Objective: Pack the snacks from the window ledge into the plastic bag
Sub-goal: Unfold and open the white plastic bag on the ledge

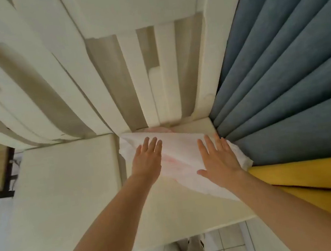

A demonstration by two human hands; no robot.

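White, thin, crinkled plastic bag point(182, 154) with a faint pink print lies on the cream window ledge point(182, 213), pushed toward its far right corner. Its right edge touches the folds of the blue-grey fabric curtain point(289, 67). I see no snack clearly. A pinkish patch shows at the far end of the bag, against the pale pleated curtain point(133, 77), but I cannot tell whether it is a packet or just print.

I judge the step to be handling the bag itself, either smoothing it down or feeling for its mouth. The next move needs an edge of the film pinched and lifted so the opening parts. This film is slippery and clings to itself, so a flat palm alone will probably only slide it along the ledge.

Both my arms reach forward and down from the bottom of the view, with the forearms bare. My left hand point(147, 160) rests palm-down on the near left part of the bag, with its fingers point(152, 144) straight and close together, clamped on nothing. My right hand point(220, 161) lies flat on the right part, with the fingers spread slightly apart, the thumb out to the side, and nothing gripped. A mustard-yellow curtain point(314, 173) hangs just beside my right wrist.
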